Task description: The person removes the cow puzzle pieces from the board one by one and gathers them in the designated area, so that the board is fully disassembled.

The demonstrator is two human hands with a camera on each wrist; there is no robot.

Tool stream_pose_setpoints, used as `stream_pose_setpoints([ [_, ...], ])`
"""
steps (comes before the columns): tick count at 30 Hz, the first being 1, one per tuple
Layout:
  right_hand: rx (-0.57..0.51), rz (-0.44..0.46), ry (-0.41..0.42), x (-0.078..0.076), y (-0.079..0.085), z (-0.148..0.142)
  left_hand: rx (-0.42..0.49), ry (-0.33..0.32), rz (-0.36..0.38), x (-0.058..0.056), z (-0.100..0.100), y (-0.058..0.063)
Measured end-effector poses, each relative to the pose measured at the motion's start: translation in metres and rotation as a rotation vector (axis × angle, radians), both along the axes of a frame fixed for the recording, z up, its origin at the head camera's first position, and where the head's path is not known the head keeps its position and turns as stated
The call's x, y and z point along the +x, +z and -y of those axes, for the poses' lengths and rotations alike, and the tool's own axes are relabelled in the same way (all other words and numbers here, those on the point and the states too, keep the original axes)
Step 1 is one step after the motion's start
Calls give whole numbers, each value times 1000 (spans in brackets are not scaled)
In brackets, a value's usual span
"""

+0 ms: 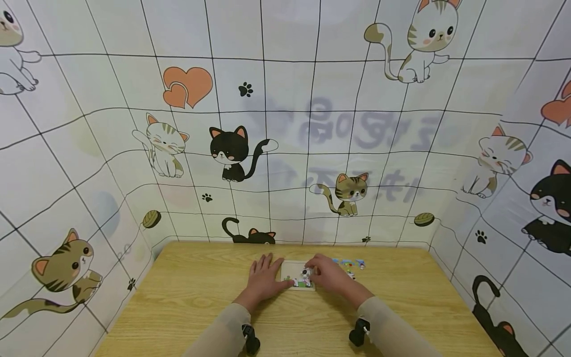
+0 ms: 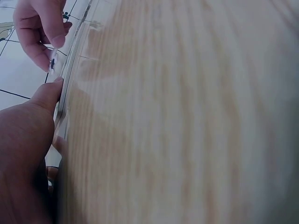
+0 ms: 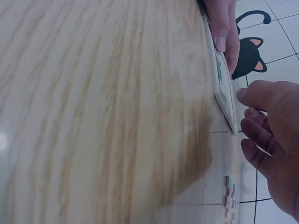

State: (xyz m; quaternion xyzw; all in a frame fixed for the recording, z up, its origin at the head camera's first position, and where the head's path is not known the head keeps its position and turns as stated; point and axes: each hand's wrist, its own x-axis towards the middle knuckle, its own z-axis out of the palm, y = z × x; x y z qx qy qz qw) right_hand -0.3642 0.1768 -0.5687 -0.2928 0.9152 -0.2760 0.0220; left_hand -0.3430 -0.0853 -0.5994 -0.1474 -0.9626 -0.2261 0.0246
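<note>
On the wooden table lies a shallow, pale-framed puzzle board (image 1: pixel 292 262) with colourful pieces fitted along its lower part. My left hand (image 1: pixel 264 279) lies at its left side, fingers spread, with the thumb on the board's lower left. Over the board's right side, my right hand (image 1: pixel 331 274) pinches a small white puzzle piece with black marks (image 1: pixel 305 272). In the left wrist view that thin puzzle piece (image 2: pixel 53 59) stands tilted between thumb and fingers, above the board. The right wrist view shows the board (image 3: pixel 223 86) edge-on; the piece is hidden there.
Several loose puzzle pieces (image 1: pixel 349 263) lie right of the board, partly behind the right hand; in the right wrist view these small pieces (image 3: pixel 230 198) sit flat on the table (image 1: pixel 200 297). A cat-print curtain (image 1: pixel 285 148) hangs behind and along both sides.
</note>
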Motion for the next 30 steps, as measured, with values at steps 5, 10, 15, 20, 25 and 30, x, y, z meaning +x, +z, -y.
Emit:
stream_pose_setpoints([
  [5,-55,19,4,3,6,-3,-27,4,3,4,-1,7],
  [10,-110,44,15,7,12,-7,-11,7,5,0,-1,3],
  [15,-130,50,8,9,14,-14,-1,14,-2,-7,1,-12],
  [20,-141,47,-2,10,15,-22,-7,12,-27,-11,3,-19],
  [25,-144,12,-2,10,18,-31,3,6,-29,-10,3,-18],
  [30,-124,21,-29,12,21,-41,2,5,-30,-9,2,-15],
])
